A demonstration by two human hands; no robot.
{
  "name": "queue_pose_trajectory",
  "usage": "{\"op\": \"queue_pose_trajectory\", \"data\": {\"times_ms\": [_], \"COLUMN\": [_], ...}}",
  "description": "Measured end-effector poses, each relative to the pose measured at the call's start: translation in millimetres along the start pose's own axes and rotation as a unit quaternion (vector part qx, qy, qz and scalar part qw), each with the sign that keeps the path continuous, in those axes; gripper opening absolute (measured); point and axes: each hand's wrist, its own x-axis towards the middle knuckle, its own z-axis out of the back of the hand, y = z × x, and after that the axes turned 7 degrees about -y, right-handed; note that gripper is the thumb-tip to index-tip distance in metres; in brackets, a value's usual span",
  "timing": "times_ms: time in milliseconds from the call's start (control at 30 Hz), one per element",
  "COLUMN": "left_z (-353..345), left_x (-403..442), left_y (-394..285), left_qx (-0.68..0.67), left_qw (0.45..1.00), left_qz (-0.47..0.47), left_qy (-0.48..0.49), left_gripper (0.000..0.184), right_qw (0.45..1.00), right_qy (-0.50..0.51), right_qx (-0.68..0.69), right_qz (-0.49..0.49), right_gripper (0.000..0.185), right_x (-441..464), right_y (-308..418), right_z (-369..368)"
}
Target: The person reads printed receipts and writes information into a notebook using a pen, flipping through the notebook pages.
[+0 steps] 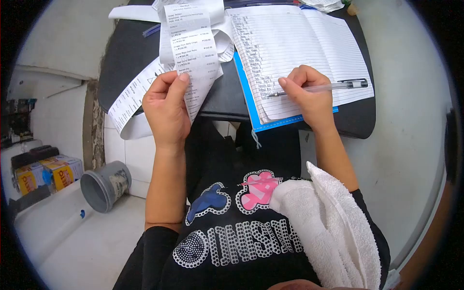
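My left hand (166,108) pinches a long printed receipt (193,48) between thumb and fingers, holding it up over the left part of the dark table. In my right hand (309,94) is a clear-barrelled pen (331,87), its tip at the lower left of an open lined notebook (290,38). A column of handwriting runs down the left side of that page. Under the notebook shows a bright blue cover (278,124) with a short cord hanging from its edge. More curled receipt paper (130,104) hangs over the table's left front edge.
The black table (357,118) has rounded corners. Pens (151,31) lie beside the papers, and more sit at the back. On the floor at left, a grey bucket (104,186) lies tipped near yellow boxes (63,171). A white towel (333,227) drapes over my front.
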Motion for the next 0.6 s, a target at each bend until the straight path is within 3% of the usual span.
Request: {"op": "queue_pose_trajectory", "data": {"times_ms": [600], "left_z": [-1.5], "left_x": [0.3], "left_y": [-0.4], "left_qx": [-0.008], "left_qw": [1.0], "left_qz": [0.006], "left_qy": [0.004], "left_gripper": [0.011], "right_qw": [0.988], "right_qy": [-0.016], "right_qx": [-0.146], "right_qz": [0.04], "right_gripper": [0.027], "right_x": [-9.0], "right_y": [-1.7], "right_z": [-12.2]}}
